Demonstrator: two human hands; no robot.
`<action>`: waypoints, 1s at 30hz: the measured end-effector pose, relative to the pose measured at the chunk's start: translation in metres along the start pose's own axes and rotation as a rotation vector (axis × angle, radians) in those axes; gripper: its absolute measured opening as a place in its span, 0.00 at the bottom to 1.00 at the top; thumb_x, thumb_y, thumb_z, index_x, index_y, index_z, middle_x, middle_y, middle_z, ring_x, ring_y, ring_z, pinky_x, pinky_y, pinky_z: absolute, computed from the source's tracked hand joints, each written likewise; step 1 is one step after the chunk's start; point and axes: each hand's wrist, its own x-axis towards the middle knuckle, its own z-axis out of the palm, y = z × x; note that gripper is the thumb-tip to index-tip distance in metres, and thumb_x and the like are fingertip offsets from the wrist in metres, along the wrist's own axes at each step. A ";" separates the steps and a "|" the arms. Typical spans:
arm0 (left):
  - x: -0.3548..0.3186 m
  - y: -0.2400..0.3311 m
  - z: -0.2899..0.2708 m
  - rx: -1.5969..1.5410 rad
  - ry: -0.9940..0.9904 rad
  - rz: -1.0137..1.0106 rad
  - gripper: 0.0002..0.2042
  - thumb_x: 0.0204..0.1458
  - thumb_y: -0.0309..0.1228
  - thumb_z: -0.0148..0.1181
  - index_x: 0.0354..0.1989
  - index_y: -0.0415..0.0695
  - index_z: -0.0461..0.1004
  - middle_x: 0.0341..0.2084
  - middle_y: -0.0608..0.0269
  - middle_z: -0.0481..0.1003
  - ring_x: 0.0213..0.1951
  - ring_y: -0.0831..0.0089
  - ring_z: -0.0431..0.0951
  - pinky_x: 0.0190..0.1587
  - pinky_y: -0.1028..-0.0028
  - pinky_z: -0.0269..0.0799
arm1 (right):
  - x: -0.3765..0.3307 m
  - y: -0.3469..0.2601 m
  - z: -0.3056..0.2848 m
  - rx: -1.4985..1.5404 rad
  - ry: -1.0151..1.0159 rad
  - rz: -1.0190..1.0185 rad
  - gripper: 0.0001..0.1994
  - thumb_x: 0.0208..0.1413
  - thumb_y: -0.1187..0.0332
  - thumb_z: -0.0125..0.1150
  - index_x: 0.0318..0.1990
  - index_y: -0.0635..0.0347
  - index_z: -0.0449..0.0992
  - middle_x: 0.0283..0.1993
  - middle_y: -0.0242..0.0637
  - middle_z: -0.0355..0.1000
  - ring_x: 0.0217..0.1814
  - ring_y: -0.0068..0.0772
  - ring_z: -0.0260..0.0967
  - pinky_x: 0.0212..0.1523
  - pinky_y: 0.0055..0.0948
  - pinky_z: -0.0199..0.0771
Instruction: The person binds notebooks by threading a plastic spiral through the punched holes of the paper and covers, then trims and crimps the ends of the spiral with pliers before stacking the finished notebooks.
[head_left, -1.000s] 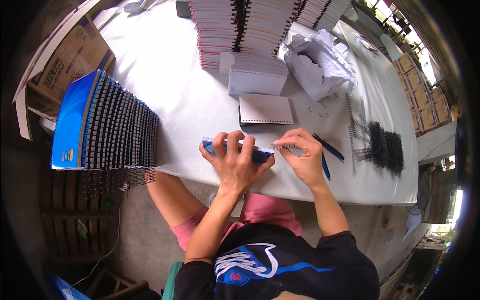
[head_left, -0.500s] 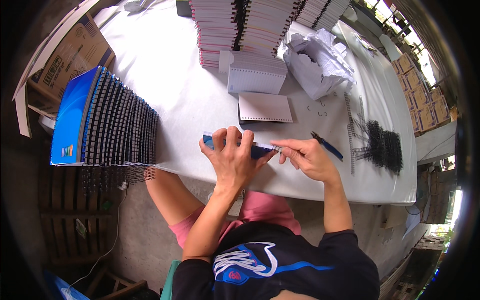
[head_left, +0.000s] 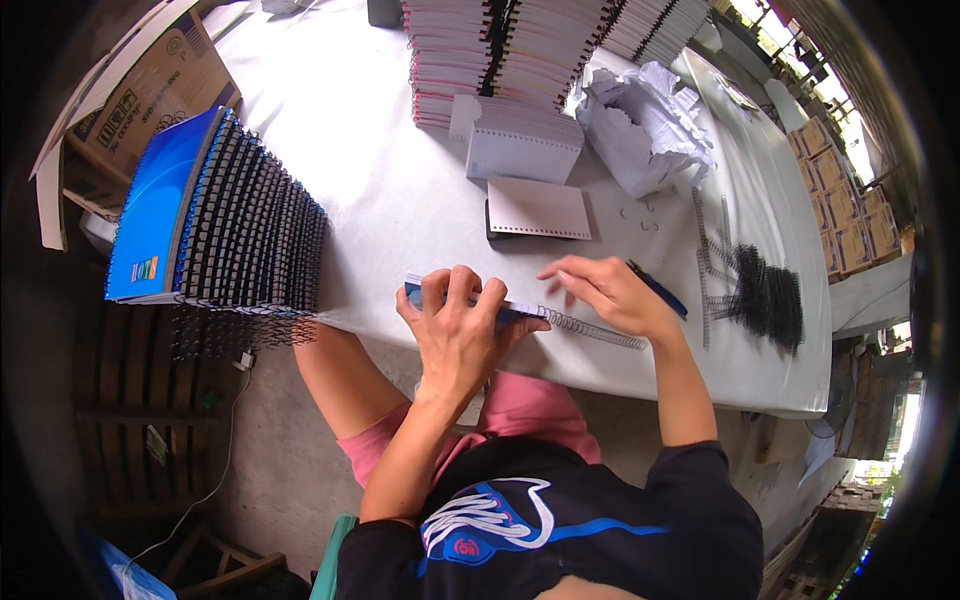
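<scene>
Over the bench (head_left: 385, 210), the left hand (head_left: 458, 325) pinches a blue notepad (head_left: 516, 309); the right hand (head_left: 612, 292), fingers (head_left: 578, 266) loosely spread, hovers beside a coil (head_left: 600, 334).

At far left, an open brown cardboard box (head_left: 160, 105) with flaps spread outward. Toward the far right of the white-covered table (head_left: 375, 185), a heap of crumpled white paper (head_left: 648, 165), torn-edged and hollow. Past the table's right edge, stacked brown cartons (head_left: 842, 205). Below on the left, slatted dark wood (head_left: 140, 412); looks like a pallet or chair, too dim to tell which. Beside it, a white cord (head_left: 229, 478) curving down above the grey floor (head_left: 290, 450).
</scene>
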 end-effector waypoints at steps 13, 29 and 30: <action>0.003 -0.002 0.003 -0.044 -0.019 0.005 0.26 0.32 0.59 0.66 0.29 0.50 0.71 0.36 0.64 0.66 0.46 0.62 0.63 0.47 0.45 0.53 | 0.074 0.039 0.011 -0.904 0.519 -0.318 0.20 0.39 0.69 0.64 0.45 0.56 0.76 0.55 0.38 0.65 0.55 0.38 0.63 0.53 0.41 0.62; 0.001 -0.009 0.004 -0.233 0.129 -0.082 0.29 0.26 0.55 0.73 0.23 0.43 0.69 0.54 0.49 0.56 0.61 0.46 0.44 0.60 0.52 0.50 | 0.014 0.041 0.019 0.796 0.005 -0.598 0.08 0.46 0.78 0.63 0.36 0.68 0.80 0.39 0.50 0.77 0.47 0.43 0.75 0.53 0.36 0.71; 0.001 -0.009 0.004 -0.233 0.128 -0.078 0.29 0.26 0.55 0.73 0.23 0.43 0.69 0.54 0.49 0.56 0.61 0.45 0.43 0.60 0.52 0.50 | 0.009 0.037 0.016 0.543 0.095 -0.351 0.08 0.45 0.74 0.65 0.34 0.68 0.81 0.37 0.51 0.77 0.45 0.43 0.75 0.52 0.36 0.72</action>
